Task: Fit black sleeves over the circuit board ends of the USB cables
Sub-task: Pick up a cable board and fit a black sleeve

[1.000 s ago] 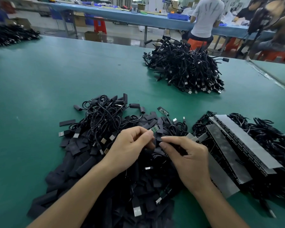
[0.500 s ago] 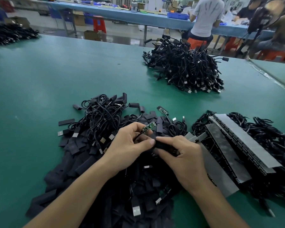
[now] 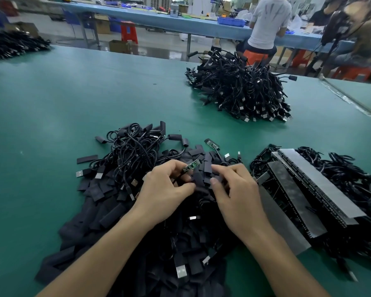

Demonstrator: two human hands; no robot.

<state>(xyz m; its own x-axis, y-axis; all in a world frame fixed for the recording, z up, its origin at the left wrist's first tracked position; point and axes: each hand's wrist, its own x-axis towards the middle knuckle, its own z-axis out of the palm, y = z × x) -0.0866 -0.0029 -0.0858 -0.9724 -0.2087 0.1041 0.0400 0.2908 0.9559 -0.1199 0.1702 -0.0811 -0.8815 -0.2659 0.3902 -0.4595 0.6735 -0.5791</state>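
Green bench matting (image 3: pixel 51 125) lies under a heap of black sleeves (image 3: pixel 99 189). The left hand (image 3: pixel 165 189) pinches a cable (image 3: pixel 179 176), its bare circuit board (image 3: pixel 191 167) now raised clear. The right hand (image 3: pixel 234 189) has drawn apart and curls over the sleeves (whether it grips one cannot be told), so fitting remains.

Head-worn view — forward and down, close over the table (image 3: pixel 51 108); edges seemingly warped.
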